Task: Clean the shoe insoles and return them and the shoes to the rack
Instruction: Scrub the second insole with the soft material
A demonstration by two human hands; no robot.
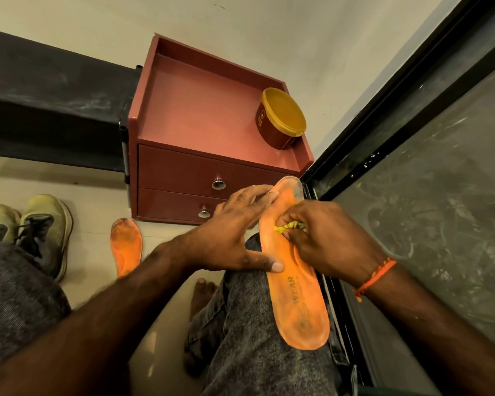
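Note:
An orange insole (pixel 300 307) lies lengthwise over my right knee, its toe end grey with dirt. My left hand (pixel 235 238) holds it at the left edge, thumb on the top face and fingers along the side. My right hand (pixel 323 238) pinches a small yellow cloth (pixel 287 226) and presses it on the insole's upper half. A second orange insole (pixel 126 247) lies on the floor at the left. Two yellow-green shoes (pixel 45 224) with dark tongues stand on the floor at the far left.
A red-brown drawer unit (pixel 206 132) stands against the wall ahead, with a brown tub with a yellow lid (pixel 282 118) on its top. A dark shelf (pixel 49 101) runs along the left. A dark glass door (pixel 412 167) borders the right side.

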